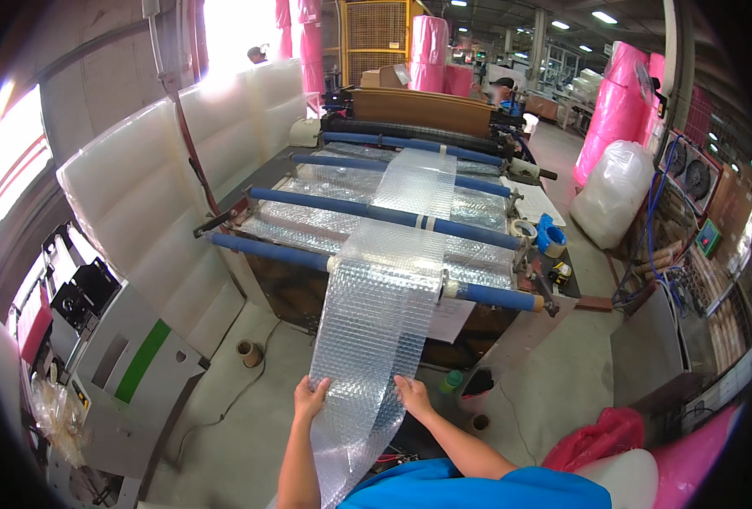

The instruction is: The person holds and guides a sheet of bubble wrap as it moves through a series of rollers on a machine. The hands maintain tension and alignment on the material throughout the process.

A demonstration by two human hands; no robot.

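A long strip of clear bubble wrap (376, 314) comes over the blue rollers of a machine and hangs down toward me. My left hand (310, 397) grips its left edge, fingers closed on the film. On the opposite edge my right hand (413, 397) pinches the wrap at about the same height. Below my hands the strip runs on toward my body at the lower edge. The nearest blue roller (499, 295) carries the strip between two pale collars. Farther back, the wrap passes over another blue roller (325, 204).
Blue tape (550, 237) and a yellow-black tape measure (560, 272) lie at the machine's right side. A grey machine with a green stripe (142, 360) stands left. Pink rolls (613, 110) and a white bag (615, 191) stand right. A cable (223, 416) crosses the floor.
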